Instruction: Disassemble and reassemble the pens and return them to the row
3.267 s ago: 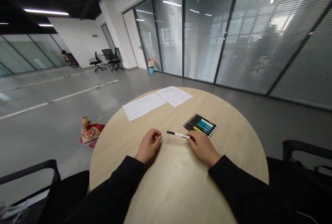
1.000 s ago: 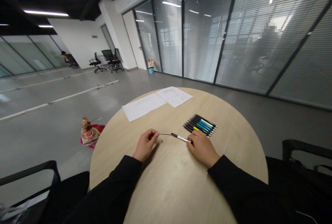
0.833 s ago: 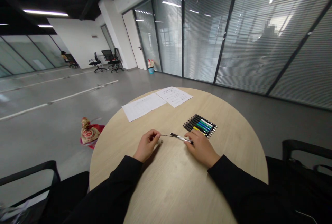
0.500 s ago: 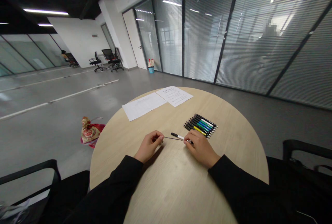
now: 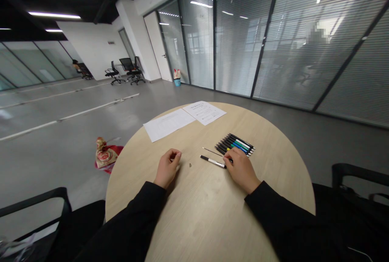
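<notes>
My right hand (image 5: 240,169) pinches one end of a thin dark pen refill (image 5: 212,151), which points left above the wood table. Just below the refill, a white pen barrel with black ends (image 5: 212,161) lies on the tabletop. My left hand (image 5: 168,168) rests to the left with its thumb and fingers curled together; whatever they hold, if anything, cannot be made out. A tiny dark piece (image 5: 190,165) lies on the wood between my hands, too small to name. Behind my right hand is a row of several pens (image 5: 232,139), partly covered by it.
Two printed sheets, one on the left (image 5: 168,124) and one on the right (image 5: 204,112), lie at the far side of the round table (image 5: 194,221). Black armchairs stand at the left (image 5: 63,201) and right (image 5: 358,173). A red and beige bag (image 5: 107,154) is on the floor.
My left hand has let go of the refill's end and drawn back left. My right hand has moved up and right with the refill. The tiny piece now shows on the table.
</notes>
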Tool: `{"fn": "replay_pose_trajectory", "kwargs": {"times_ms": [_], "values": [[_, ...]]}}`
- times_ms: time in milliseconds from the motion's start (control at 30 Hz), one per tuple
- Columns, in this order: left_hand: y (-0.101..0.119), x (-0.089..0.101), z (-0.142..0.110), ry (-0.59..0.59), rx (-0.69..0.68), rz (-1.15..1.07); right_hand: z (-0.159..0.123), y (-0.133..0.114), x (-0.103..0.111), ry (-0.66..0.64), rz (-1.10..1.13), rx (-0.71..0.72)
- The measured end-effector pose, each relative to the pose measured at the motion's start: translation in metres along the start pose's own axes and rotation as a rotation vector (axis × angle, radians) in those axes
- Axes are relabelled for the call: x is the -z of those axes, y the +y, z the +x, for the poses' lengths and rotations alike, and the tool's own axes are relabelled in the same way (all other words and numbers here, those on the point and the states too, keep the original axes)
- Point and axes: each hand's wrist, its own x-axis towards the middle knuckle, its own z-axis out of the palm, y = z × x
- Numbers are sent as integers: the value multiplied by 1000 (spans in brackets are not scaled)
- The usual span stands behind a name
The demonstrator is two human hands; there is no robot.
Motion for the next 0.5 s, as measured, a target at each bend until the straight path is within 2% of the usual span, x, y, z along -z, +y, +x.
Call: {"fn": "replay_pose_trajectory", "kwargs": {"times_ms": [267, 500], "values": [[7, -2, -3, -42, 4, -3, -1, -1, 0, -20, -8, 7], [6, -3, -5, -162, -63, 235, -2, -8, -2, -71, 7, 58]]}}
